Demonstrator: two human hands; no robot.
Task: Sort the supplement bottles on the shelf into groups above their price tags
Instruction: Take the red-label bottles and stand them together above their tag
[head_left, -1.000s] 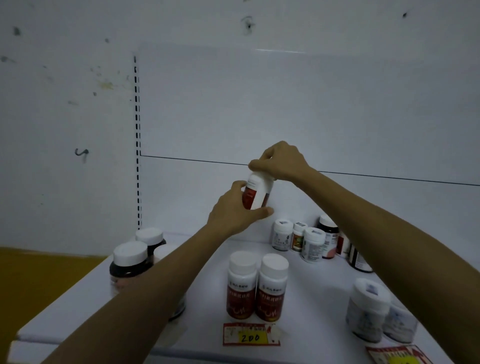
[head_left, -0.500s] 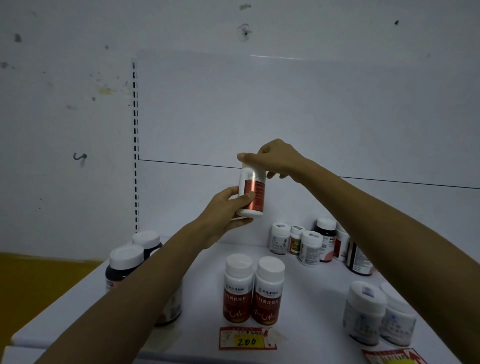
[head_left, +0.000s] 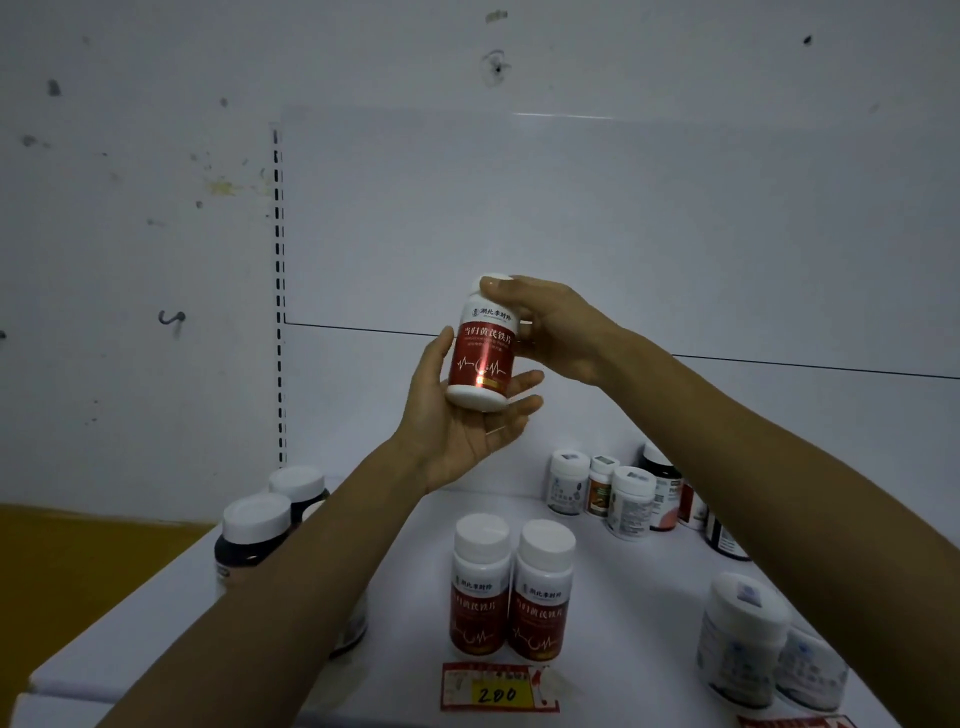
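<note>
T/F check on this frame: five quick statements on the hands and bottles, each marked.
1. The left hand and the right hand together hold the raised bottle clear of the shelf. True.
2. The raised bottle's label faces away from the camera. False: its red label faces the camera.
3. Two red-label bottles stand side by side just behind the price tag marked 200. True.
4. The raised bottle has a black cap. False: what shows of the cap is white.
5. The dark bottles on the left lie on their sides. False: they stand upright.
</note>
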